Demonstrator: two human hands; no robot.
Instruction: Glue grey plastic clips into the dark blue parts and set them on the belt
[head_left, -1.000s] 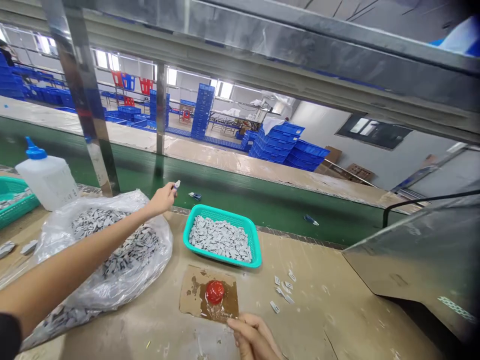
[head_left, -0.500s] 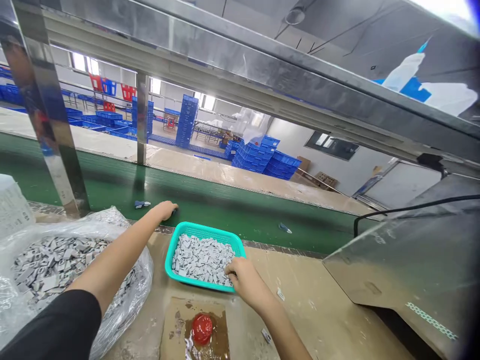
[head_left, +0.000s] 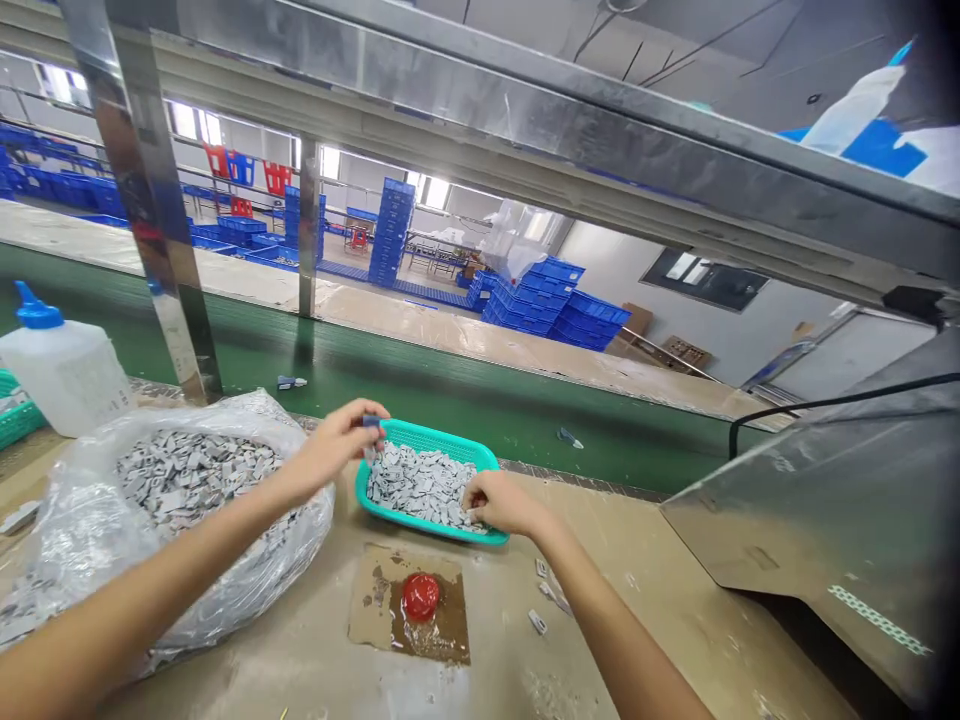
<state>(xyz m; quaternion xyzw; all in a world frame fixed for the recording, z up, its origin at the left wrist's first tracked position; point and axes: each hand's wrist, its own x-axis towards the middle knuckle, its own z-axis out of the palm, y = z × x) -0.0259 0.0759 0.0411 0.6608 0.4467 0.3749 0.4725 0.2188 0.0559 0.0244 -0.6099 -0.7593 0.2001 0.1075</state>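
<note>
My left hand (head_left: 341, 446) is pinched on a small dark blue and grey part (head_left: 370, 424), held over the left end of a teal basket (head_left: 491, 458). Many light grey plastic pieces (head_left: 420, 482) fill the basket. At the basket's right end, the fingers of my right hand (head_left: 496, 502) are closed among the grey pieces; what they grip is too small to make out. Below the basket, a wet red dome (head_left: 421, 596) sits on a brown cardboard square (head_left: 371, 600).
On the left stand a clear bag of grey pieces (head_left: 187, 480) and a white bottle (head_left: 67, 375) with a blue cap. Blue-grey parts lie on the green conveyor belt (head_left: 465, 410). A metal panel (head_left: 795, 500) rises at right.
My left hand has come back from the belt to the basket's left end with the blue part. The view has shifted, bringing the bottle into sight. My right hand remains at the basket's right end.
</note>
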